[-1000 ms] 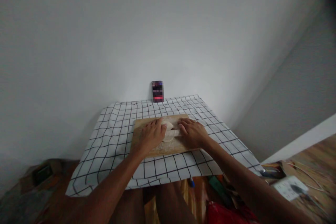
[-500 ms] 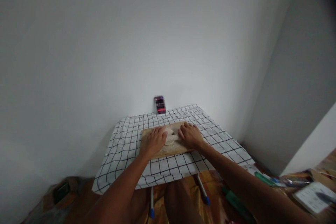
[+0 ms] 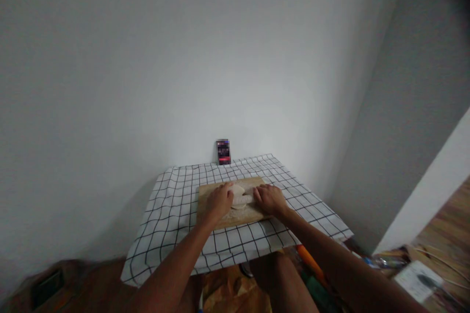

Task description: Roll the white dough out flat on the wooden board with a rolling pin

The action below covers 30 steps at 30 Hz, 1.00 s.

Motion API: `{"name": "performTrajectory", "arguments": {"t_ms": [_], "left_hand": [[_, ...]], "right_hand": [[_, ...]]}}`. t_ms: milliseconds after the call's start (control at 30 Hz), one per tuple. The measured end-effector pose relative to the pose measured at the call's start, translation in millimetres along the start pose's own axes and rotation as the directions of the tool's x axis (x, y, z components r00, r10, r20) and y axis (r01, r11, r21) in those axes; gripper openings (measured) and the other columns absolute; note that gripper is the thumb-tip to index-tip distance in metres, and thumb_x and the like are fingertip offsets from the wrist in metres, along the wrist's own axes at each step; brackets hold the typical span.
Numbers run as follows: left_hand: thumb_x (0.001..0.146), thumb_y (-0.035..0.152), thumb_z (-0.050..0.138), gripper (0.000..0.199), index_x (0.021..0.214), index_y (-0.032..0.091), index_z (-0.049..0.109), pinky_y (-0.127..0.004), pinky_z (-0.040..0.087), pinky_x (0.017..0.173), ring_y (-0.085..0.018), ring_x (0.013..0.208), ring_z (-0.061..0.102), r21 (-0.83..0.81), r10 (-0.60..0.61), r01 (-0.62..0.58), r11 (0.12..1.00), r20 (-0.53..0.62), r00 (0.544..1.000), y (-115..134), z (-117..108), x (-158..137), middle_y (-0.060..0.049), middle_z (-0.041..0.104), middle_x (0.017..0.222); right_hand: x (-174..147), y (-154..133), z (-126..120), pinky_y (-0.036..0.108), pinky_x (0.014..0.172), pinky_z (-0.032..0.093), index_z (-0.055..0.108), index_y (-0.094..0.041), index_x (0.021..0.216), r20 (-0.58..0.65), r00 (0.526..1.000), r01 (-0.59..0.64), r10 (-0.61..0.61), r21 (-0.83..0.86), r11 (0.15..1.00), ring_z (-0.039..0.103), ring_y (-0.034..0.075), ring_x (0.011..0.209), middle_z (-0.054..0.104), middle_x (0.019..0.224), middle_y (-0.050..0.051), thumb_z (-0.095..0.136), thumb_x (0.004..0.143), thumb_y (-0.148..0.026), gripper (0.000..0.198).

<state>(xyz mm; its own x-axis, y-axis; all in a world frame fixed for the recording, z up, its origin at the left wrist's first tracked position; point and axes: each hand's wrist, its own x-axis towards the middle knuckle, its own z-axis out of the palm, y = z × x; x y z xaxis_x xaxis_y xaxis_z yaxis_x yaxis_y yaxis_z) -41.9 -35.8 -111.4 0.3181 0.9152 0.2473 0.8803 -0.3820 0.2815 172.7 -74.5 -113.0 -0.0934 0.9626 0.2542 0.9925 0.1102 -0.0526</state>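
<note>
A pale, floury rolling pin [image 3: 245, 199] lies across a flat round of dough [image 3: 238, 190] on a wooden board [image 3: 253, 215]. My left hand [image 3: 220, 200] is closed over the pin's left end, its fingers curled and its thumb along the near side. At the other end, my right hand [image 3: 270, 198] wraps the pin with bent fingers. Dough shows both beyond the pin and on its near side. Both ends of the pin are hidden under my hands.
A black-and-white checked cloth [image 3: 165, 220] covers the low table under the board. Against the wall at the back leans a phone [image 3: 223, 152]. My knees are below the near edge. Assorted items and a white box [image 3: 417, 281] lie on the floor at right.
The fingers of my left hand, flatter before, are now more curled around the pin. The view has tilted, so the table sits a little lower.
</note>
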Motion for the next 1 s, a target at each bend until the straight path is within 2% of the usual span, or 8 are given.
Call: {"name": "performTrajectory", "arguments": {"t_ms": [133,267,400,500,600,800,900,1000], "left_hand": [[0.103,0.02,0.048,0.044,0.145,0.022,0.062,-0.04,0.052,0.108,-0.028,0.125,0.07,-0.029,-0.007,0.005,1.0,-0.061,0.998,1.0,4.9,-1.7,-0.01,0.074,0.139],[0.108,0.025,0.043,0.041,0.144,0.021,0.062,-0.043,0.051,0.11,-0.029,0.128,0.068,-0.013,0.038,-0.039,0.999,-0.087,0.995,2.2,5.1,-5.0,-0.012,0.073,0.14],[0.109,0.025,0.04,0.04,0.142,0.022,0.062,-0.04,0.049,0.113,-0.025,0.128,0.067,0.024,0.089,-0.088,0.996,-0.069,0.994,-3.7,-6.6,-2.1,-0.009,0.073,0.139],[0.105,0.018,0.041,0.044,0.145,0.021,0.06,-0.041,0.047,0.115,-0.025,0.13,0.065,0.071,0.088,-0.084,0.994,-0.064,0.994,-12.6,-19.7,5.5,-0.009,0.071,0.141],[0.103,0.016,0.043,0.045,0.143,0.019,0.061,-0.043,0.046,0.116,-0.026,0.131,0.064,0.122,0.08,-0.074,0.99,-0.041,0.996,-19.8,-27.0,11.3,-0.01,0.071,0.141],[0.104,0.021,0.043,0.049,0.152,0.016,0.055,-0.046,0.042,0.121,-0.027,0.14,0.058,0.202,0.186,-0.183,0.962,0.009,0.983,-22.2,-19.4,16.5,-0.013,0.066,0.15],[0.106,0.025,0.041,0.052,0.156,0.014,0.05,-0.048,0.042,0.122,-0.028,0.142,0.058,0.19,0.152,-0.17,0.967,0.103,0.983,-22.9,-13.2,21.6,-0.014,0.064,0.153],[0.11,0.029,0.038,0.051,0.158,0.015,0.049,-0.044,0.041,0.124,-0.025,0.144,0.058,0.135,0.142,-0.161,0.978,0.137,0.98,-24.6,-8.7,22.4,-0.012,0.062,0.156]], "right_hand": [[2.2,-0.9,-1.1,0.033,0.089,0.052,0.077,-0.018,0.104,0.031,0.999,-0.01,0.011,-0.017,1.0,0.076,0.026,0.107,0.08,0.115,0.014,0.03,0.114,-0.034,0.05],[8.1,1.6,-3.4,0.035,0.087,0.052,0.079,-0.018,0.103,0.076,0.996,-0.052,0.053,-0.007,0.999,0.077,0.027,0.103,0.081,0.114,0.016,0.029,0.114,-0.04,0.056],[19.2,1.1,-9.7,0.037,0.083,0.052,0.082,-0.018,0.095,0.118,0.989,-0.095,0.091,0.027,0.995,0.078,0.029,0.095,0.082,0.099,0.018,0.024,0.113,-0.052,0.07],[28.0,-3.7,-12.4,0.039,0.084,0.052,0.083,-0.019,0.095,0.119,0.987,-0.114,0.106,0.062,0.992,0.078,0.031,0.096,0.082,0.101,0.018,0.024,0.111,-0.054,0.071],[33.2,-8.0,-8.5,0.04,0.085,0.053,0.081,-0.018,0.099,0.134,0.984,-0.129,0.117,0.088,0.988,0.076,0.032,0.101,0.08,0.107,0.018,0.025,0.111,-0.048,0.065],[32.2,-3.6,7.6,0.047,0.1,0.051,0.07,-0.018,0.123,-0.023,0.999,0.042,-0.041,0.088,0.995,0.062,0.033,0.126,0.071,0.133,0.017,0.033,0.11,-0.034,0.042],[33.2,-0.5,6.8,0.05,0.103,0.05,0.068,-0.019,0.128,0.015,0.993,0.113,-0.115,0.101,0.988,0.06,0.032,0.131,0.067,0.141,0.016,0.031,0.111,-0.032,0.043],[34.4,-1.4,2.4,0.046,0.096,0.054,0.07,-0.018,0.122,0.069,0.99,0.116,-0.123,0.095,0.989,0.065,0.031,0.124,0.071,0.137,0.014,0.03,0.112,-0.033,0.043]]}}
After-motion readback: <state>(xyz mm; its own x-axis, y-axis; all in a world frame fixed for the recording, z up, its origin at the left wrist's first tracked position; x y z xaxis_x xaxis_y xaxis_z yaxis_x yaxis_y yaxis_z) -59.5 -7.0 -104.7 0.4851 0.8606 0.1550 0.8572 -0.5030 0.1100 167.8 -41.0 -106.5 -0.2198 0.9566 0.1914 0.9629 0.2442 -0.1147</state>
